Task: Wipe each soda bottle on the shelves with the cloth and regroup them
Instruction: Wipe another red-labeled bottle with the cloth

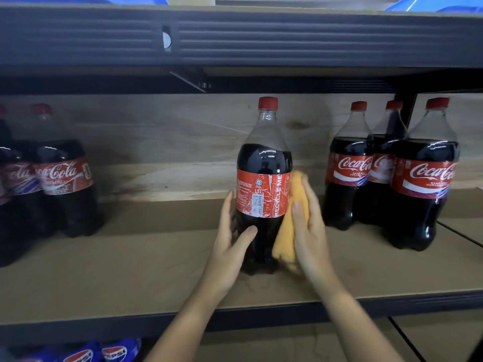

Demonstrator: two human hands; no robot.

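Head view, L to R: at far left a blurred cluster of dark plastic cola bottles w/ red caps and red labels [62, 178] stands at the shelf's left end, well apart from the work. Below, blue Pepsi bottle tops [104, 352] poke up from a lower level. Centre: the brown board shelf [156, 270] carries one tall clear plastic cola bottle w/ red cap and red label [264, 184], upright, standing alone btwn the two groups, label's back side facing the camera. Left hand [230, 241] cups its lower left side, fingers spread fairly wide around the dark body, thumb across the front. Right hand [308, 226] presses a folded orange-yellow cloth [290, 226] flat against the bottle's right side, fingers extended over the cloth, not curled. At right, three matching red-labelled cola bottles [392, 173] stand grouped, touching each other, near the cloth hand but apart from it. Risks, prob.: the left grip is low and the bottle tall, so a hard sideways wipe from the right could tip it left. The cloth's loose lower end bunches near the base; dragging it could snag. A wide stroke w/ the right elbow might knock the nearest right-group bottle. The back of the bottle isn't visible, so a missed patch there is likely unless it's rotated.
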